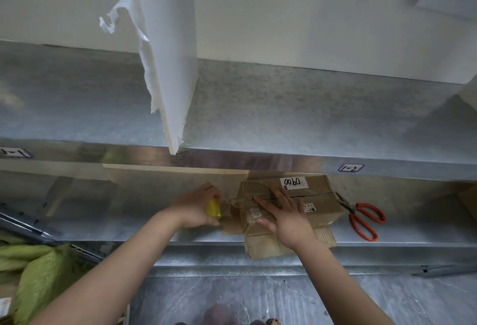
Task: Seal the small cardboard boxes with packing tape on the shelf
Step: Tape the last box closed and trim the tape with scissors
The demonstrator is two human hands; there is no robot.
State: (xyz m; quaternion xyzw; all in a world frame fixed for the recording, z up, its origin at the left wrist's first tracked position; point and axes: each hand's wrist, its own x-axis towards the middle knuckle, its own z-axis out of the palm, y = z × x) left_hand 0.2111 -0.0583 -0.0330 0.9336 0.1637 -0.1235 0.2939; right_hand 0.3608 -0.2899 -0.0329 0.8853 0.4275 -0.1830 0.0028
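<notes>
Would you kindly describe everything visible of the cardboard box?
The cardboard box is brown, worn corrugated card, lying on the lower metal shelf, scissors to its right. A white label with handwritten digits sits on its far top. A flap hangs over the shelf's front edge. The right hand presses flat on it; clear tape stretches from its left end to the yellow dispenser the left hand grips.
</notes>
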